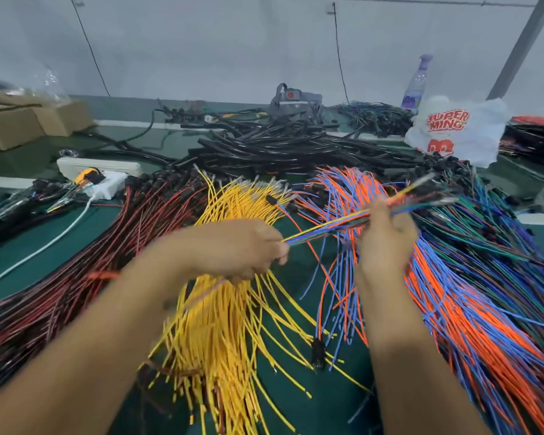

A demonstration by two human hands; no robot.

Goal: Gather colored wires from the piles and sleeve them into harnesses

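A thin bundle (pixel 333 226) of mixed-coloured wires is held between both hands above the middle of the bench (pixel 22 259). The left hand (pixel 233 249) is curled round the bundle's near end, with the fingers closed over it and the knuckles turned up. The right hand (pixel 387 237) is closed round the bundle farther along, and the wires run on past it toward the bench's far right, their tips blurred. The bundle is raised off the piles and slopes up from left to right. Below the left hand a yellow pile (pixel 220 334) is spread toward the near edge. A red-and-black pile (pixel 76 271) lies along the left side. An orange-and-blue pile (pixel 453 324) is fanned out under the right hand, with green and blue wires (pixel 496 233) beside it toward the right edge. Black sleeves (pixel 283 146) are heaped across the far side, near a white bag (pixel 459 130) at the far right.
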